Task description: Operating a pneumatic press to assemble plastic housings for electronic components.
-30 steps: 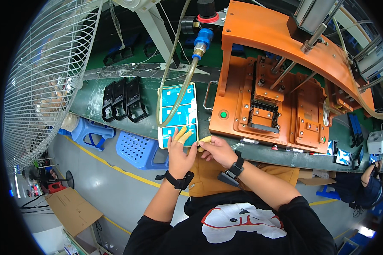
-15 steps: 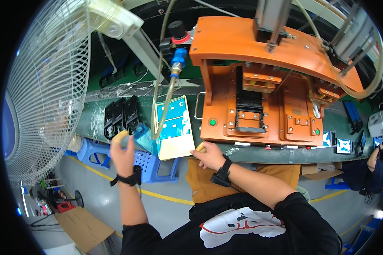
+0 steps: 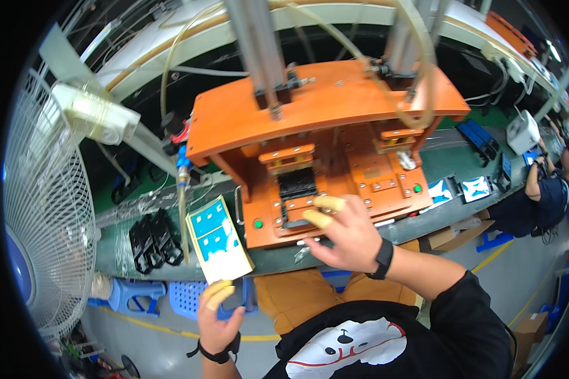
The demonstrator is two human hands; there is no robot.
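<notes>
My right hand (image 3: 344, 237), with yellow finger cots on two fingers, reaches over the front of the orange press (image 3: 322, 120). Its fingers are spread and nothing shows in them. Just beyond the fingertips, a black plastic frame (image 3: 297, 183) sits in the press's left fixture. My left hand (image 3: 218, 319), also wearing yellow cots, is open beside the lower end of a cream backing sheet (image 3: 234, 262). Whether its fingertips touch the sheet I cannot tell. Blue film pieces (image 3: 212, 230) lie on the sheet's upper part.
Several black plastic parts (image 3: 155, 243) lie left of the sheet. A white-grilled fan (image 3: 50, 215) fills the left side. Green buttons (image 3: 258, 224) flank the press front. Blue-and-white film-covered parts (image 3: 475, 188) rest at right, near another person (image 3: 544, 196).
The view has swung to the right. My right hand has left the sheet's corner and reached over the press's left fixture. My left hand is now by the sheet's lower end, away from the black parts.
</notes>
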